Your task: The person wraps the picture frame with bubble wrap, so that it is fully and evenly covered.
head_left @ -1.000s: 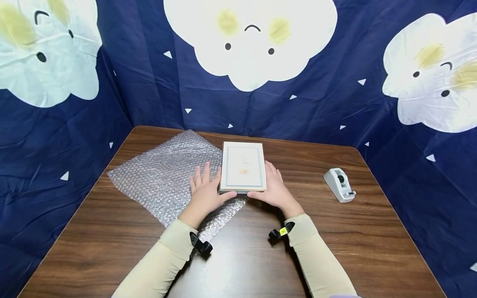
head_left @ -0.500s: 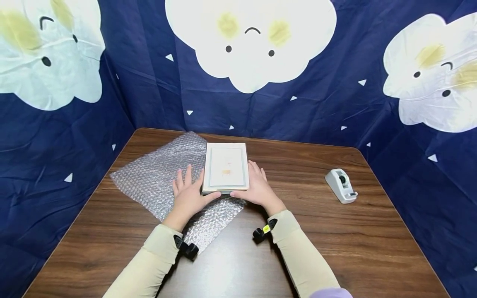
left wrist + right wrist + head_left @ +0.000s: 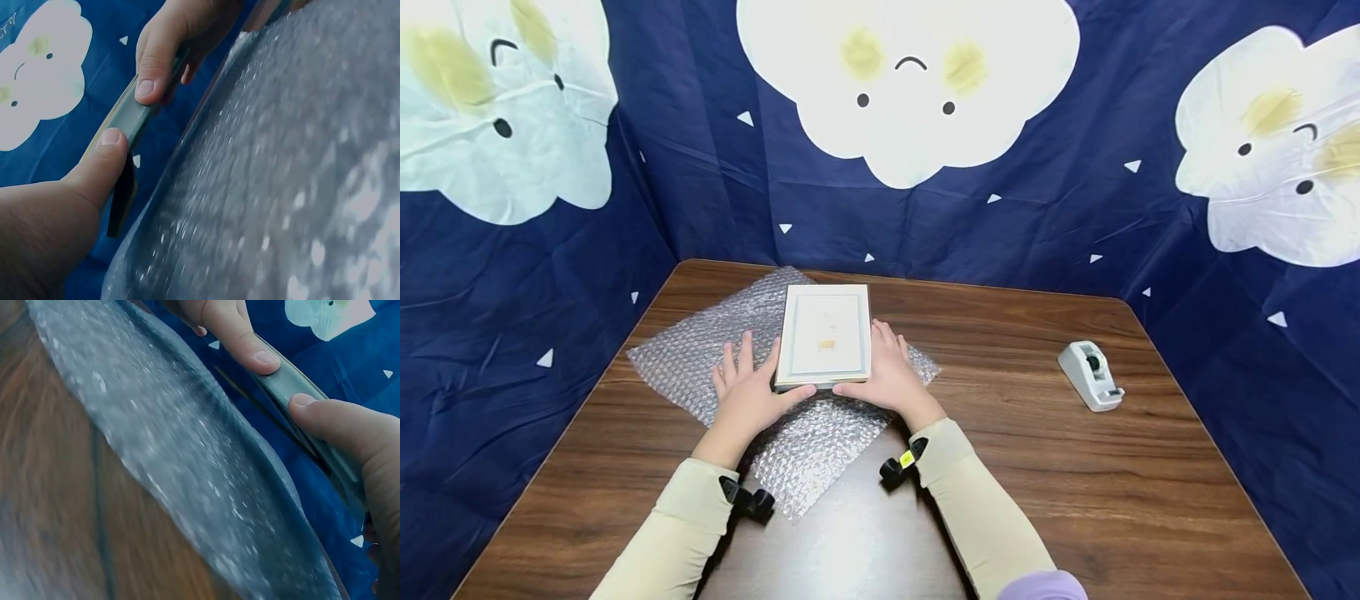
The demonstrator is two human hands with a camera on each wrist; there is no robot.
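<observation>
A picture frame (image 3: 829, 329) with a white face, pale blue border and small drawing is held over the bubble wrap (image 3: 823, 446). My left hand (image 3: 747, 402) grips its left side, thumb along the near edge and the outer fingers spread. On the opposite side, my right hand (image 3: 891, 373) holds it with the thumb also on the near edge. The left wrist view shows the frame's edge (image 3: 131, 117) raised above the wrap, with a dark flap (image 3: 123, 200) hanging underneath. Most of the frame's underside is hidden.
A white tape dispenser (image 3: 1092, 377) stands on the right of the wooden table (image 3: 1037, 483). The bubble wrap lies flat across the left and middle. Dark blue cloth (image 3: 700, 167) with white clouds hangs around the back and sides.
Both hands have carried the picture frame leftward, from the right part of the bubble wrap to above its middle. The wrap's right corner has come into sight.
</observation>
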